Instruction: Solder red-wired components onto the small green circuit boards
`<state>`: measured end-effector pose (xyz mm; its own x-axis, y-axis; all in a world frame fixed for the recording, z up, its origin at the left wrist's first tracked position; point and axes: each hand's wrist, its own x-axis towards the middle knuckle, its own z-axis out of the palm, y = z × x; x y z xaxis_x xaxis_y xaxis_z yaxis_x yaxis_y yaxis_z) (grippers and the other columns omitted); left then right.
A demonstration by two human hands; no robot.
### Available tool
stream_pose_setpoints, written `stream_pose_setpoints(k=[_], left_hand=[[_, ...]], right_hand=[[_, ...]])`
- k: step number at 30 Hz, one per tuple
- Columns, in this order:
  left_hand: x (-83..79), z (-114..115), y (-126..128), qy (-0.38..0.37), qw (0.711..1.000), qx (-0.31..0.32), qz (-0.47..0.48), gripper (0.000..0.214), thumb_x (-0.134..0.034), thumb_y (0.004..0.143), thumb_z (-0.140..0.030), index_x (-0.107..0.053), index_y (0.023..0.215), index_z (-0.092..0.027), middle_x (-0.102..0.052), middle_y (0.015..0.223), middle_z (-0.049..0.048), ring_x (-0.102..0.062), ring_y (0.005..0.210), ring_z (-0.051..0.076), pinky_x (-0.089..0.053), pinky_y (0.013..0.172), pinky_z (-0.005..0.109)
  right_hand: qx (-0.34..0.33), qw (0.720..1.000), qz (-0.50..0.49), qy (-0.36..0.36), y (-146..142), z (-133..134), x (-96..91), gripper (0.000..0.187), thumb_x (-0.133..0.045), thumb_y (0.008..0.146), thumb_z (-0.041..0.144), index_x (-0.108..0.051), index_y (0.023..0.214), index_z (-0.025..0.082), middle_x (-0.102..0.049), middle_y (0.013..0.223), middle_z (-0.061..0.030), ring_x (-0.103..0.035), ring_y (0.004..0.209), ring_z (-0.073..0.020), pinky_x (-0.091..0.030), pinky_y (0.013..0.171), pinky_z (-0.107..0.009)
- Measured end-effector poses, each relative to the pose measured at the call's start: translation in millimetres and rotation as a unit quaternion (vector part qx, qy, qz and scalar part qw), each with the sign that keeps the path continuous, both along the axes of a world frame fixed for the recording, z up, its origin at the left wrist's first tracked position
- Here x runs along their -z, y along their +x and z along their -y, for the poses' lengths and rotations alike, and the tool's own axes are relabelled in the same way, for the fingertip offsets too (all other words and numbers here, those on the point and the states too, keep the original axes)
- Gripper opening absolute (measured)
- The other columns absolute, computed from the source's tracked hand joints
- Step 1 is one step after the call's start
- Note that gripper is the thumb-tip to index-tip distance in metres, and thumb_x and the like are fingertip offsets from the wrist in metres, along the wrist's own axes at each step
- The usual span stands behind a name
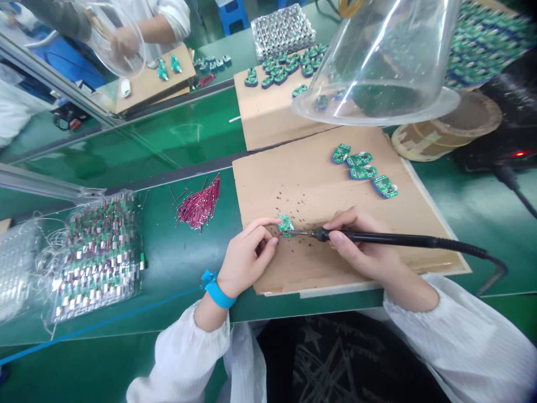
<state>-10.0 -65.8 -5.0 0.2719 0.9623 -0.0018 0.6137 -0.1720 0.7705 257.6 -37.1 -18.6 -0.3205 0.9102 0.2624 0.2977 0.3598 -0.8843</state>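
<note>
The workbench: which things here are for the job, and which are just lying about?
For the job:
soldering iron, in the right hand
circuit board, at the left hand
cardboard sheet under the board
red wires, probably

Probably just lying about:
brown container
blue stool

On the handled circuit board [286, 223], details are too small to tell.

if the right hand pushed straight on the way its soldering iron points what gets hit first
Likely the small green board: the tip of the soldering iron in the right hand seems to touch it, though depth is unclear.
</note>
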Motion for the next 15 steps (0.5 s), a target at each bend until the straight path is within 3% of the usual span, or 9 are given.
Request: stream_pose_setpoints(k=[7, 15], left_hand=[[-0.1, -0.2, -1.3, 0.001, 1.000, 0.001, -0.003, 0.016, -0.057, 0.099, -0.016, -0.057, 0.083, -0.018, -0.064, 0.139, 0.0018, -0.048, 0.058, 0.006, -0.044, 0.064, 0.027], [1.7, -0.6, -2.5, -0.005, 1.000, 0.003, 0.002, 0.017, -0.057, 0.099, -0.016, -0.056, 0.083, -0.018, -0.064, 0.139, 0.0022, -0.045, 0.056, 0.005, -0.043, 0.062, 0.026]], right_hand=[[0.001, 1.000, -0.005, 0.001, -0.8, 1.3, 1.4, 0.005, -0.068, 0.095, 0.026, -0.065, 0.099, 0.027, -0.068, 0.079, -0.0005, -0.064, 0.064, -0.0161, -0.048, 0.058, -0.032], [0.055, 0.988, -0.133, -0.052, 0.1, 3.6, 11.2, 0.004, -0.066, 0.098, 0.031, -0.066, 0.099, 0.028, -0.064, 0.075, -0.0007, -0.061, 0.059, -0.0165, -0.048, 0.054, -0.034]])
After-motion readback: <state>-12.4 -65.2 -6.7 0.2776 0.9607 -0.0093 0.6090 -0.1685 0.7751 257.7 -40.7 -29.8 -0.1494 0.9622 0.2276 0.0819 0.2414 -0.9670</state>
